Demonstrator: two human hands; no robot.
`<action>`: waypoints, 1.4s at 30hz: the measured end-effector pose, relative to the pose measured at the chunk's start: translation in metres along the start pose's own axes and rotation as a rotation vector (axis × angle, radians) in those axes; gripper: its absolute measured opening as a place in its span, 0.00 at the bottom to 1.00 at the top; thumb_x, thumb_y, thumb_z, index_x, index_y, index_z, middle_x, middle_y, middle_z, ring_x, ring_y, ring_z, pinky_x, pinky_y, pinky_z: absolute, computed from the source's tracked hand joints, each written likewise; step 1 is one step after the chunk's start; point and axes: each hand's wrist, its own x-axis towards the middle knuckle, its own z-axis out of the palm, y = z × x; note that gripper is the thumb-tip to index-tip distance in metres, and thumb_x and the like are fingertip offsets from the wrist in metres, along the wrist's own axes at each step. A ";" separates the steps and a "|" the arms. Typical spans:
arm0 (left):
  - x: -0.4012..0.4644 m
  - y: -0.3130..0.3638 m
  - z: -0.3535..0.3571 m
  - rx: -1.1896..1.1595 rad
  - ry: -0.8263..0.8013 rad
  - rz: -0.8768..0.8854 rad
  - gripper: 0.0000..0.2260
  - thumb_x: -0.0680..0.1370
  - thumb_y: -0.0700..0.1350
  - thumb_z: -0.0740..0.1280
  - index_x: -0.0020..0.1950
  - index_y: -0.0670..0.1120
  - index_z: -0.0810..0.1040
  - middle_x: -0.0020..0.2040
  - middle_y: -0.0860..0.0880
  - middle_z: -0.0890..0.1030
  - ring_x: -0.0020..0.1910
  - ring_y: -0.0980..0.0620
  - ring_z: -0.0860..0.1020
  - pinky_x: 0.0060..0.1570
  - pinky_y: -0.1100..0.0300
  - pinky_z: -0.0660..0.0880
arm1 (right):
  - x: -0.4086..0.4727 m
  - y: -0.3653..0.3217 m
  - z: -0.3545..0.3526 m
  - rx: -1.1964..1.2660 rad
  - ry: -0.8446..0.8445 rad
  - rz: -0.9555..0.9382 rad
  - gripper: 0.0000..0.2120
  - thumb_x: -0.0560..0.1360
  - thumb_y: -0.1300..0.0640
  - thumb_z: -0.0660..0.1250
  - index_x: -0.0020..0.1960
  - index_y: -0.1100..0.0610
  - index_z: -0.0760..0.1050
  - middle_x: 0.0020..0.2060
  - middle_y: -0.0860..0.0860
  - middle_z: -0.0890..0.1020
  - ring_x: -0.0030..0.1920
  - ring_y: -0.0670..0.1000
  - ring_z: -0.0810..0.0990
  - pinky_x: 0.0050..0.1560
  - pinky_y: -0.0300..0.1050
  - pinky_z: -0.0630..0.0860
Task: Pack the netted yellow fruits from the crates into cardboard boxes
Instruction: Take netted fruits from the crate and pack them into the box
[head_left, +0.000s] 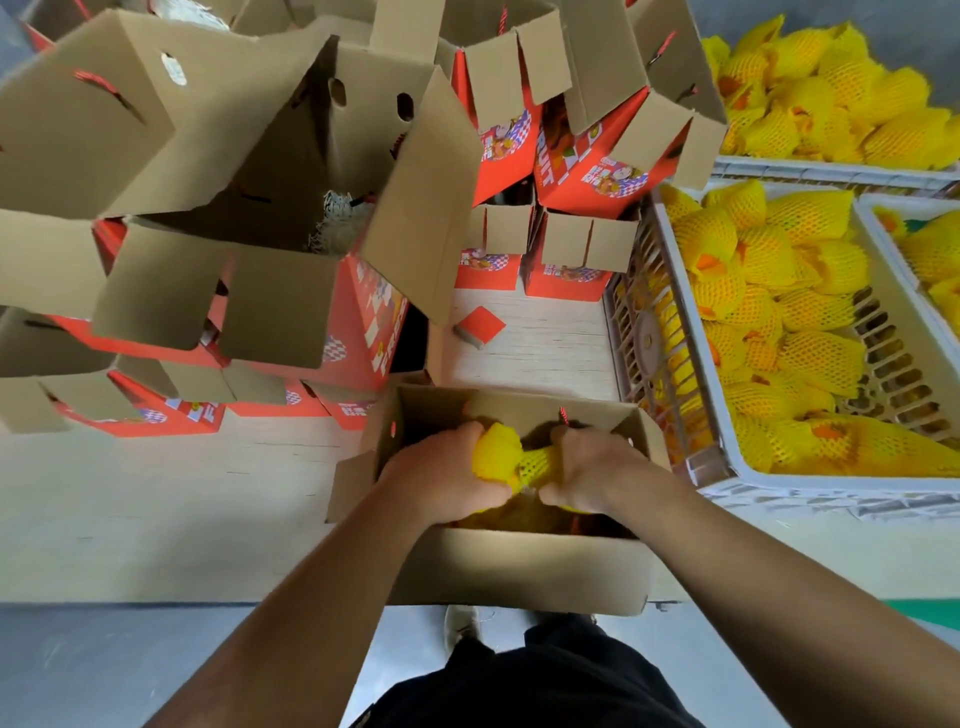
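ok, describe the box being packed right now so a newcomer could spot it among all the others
Start at the big white crate of netted yellow fruits on the right; just left of its near corner sits an open cardboard box. It is the only box with both the left hand and right hand inside it, gripping a netted fruit; the red printed boxes behind are stacked and untouched.

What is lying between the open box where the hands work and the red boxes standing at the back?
In the head view, a bare stretch of pale tabletop lies between the open box and the red boxes, with only one small red carton on it.
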 end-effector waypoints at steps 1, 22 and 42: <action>0.002 0.001 -0.001 0.038 -0.029 -0.006 0.32 0.72 0.66 0.72 0.71 0.54 0.70 0.62 0.52 0.79 0.60 0.47 0.78 0.62 0.46 0.77 | -0.003 0.002 0.002 -0.018 0.069 -0.004 0.29 0.71 0.42 0.72 0.69 0.51 0.70 0.60 0.54 0.78 0.58 0.59 0.80 0.54 0.51 0.78; 0.023 0.025 0.030 0.317 -0.216 0.018 0.14 0.82 0.50 0.66 0.65 0.47 0.74 0.59 0.43 0.79 0.58 0.42 0.78 0.56 0.54 0.75 | 0.011 0.009 0.030 -0.091 -0.260 -0.066 0.18 0.84 0.63 0.60 0.73 0.61 0.68 0.70 0.59 0.75 0.69 0.58 0.75 0.66 0.45 0.70; 0.050 0.067 0.043 0.284 -0.123 -0.011 0.09 0.84 0.46 0.63 0.60 0.45 0.80 0.57 0.45 0.82 0.58 0.45 0.81 0.62 0.50 0.77 | -0.026 0.037 0.012 0.340 0.143 -0.299 0.10 0.80 0.55 0.64 0.60 0.54 0.78 0.51 0.55 0.83 0.53 0.55 0.81 0.54 0.46 0.77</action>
